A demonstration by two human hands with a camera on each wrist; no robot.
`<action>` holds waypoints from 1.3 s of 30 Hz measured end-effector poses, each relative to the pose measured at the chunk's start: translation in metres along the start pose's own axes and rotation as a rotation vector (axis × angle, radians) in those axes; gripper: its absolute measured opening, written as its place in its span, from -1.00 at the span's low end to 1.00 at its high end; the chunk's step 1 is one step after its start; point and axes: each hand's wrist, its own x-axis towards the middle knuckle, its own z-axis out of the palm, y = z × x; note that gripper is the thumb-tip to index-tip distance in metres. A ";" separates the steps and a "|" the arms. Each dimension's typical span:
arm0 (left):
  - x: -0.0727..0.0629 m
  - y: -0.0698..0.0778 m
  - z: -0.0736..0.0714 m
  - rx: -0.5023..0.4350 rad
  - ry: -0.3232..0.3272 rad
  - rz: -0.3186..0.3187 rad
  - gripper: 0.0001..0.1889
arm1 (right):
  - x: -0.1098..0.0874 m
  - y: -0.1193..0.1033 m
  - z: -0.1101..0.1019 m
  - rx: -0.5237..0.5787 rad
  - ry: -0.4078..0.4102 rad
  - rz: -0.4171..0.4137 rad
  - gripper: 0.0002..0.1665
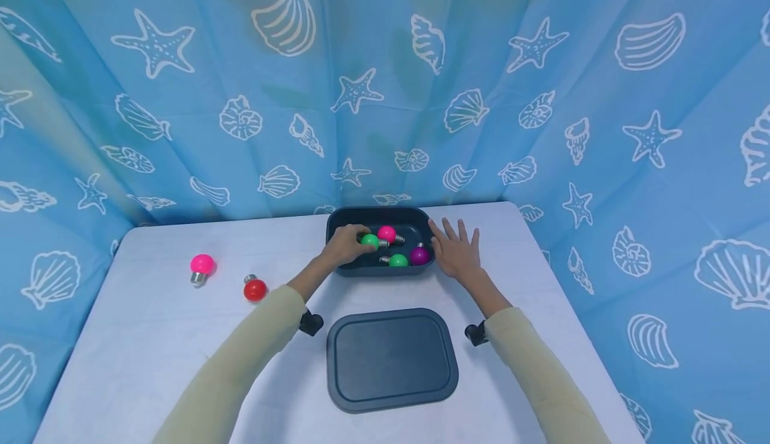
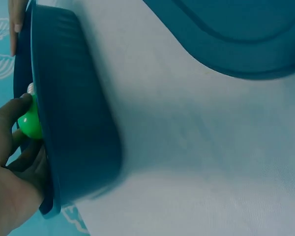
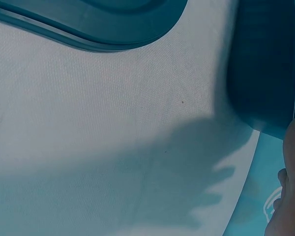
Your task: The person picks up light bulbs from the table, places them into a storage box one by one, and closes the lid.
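My left hand (image 1: 347,244) reaches over the left end of the dark box (image 1: 367,272) and pinches a green light bulb (image 1: 369,240) between thumb and fingers. In the left wrist view that green bulb (image 2: 30,123) shows at the box's rim, its base pointing away from the palm. Inside the box lie a pink bulb (image 1: 387,233), a second green bulb (image 1: 398,261) and a purple bulb (image 1: 420,255). At the box's right end, my right hand (image 1: 458,253) rests against the rim with fingers straight and spread.
The box's dark lid (image 1: 392,358) lies flat on the white table (image 1: 180,357), in front of the box. To the left are a pink bulb (image 1: 202,265) and a red bulb (image 1: 255,289). A blue seashell curtain (image 1: 385,130) hangs behind the table.
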 end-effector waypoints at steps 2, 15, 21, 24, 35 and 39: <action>0.003 -0.001 0.002 0.008 -0.012 -0.020 -0.50 | 0.000 0.000 0.001 0.012 -0.005 0.001 -0.34; 0.012 0.001 0.020 0.031 -0.042 -0.110 -0.52 | 0.001 0.000 0.003 0.016 0.008 -0.002 -0.35; 0.016 0.002 0.025 0.024 -0.057 -0.128 -0.52 | 0.000 0.000 0.002 0.002 0.002 -0.005 -0.35; 0.016 0.003 0.025 0.018 -0.052 -0.122 -0.54 | 0.000 0.000 0.002 0.001 0.006 -0.007 -0.35; 0.020 0.002 0.029 0.023 -0.047 -0.102 -0.51 | -0.001 0.001 0.000 0.031 0.010 -0.004 -0.35; 0.020 0.003 0.029 0.035 -0.051 -0.090 -0.51 | -0.002 0.002 0.000 0.027 0.013 -0.008 -0.35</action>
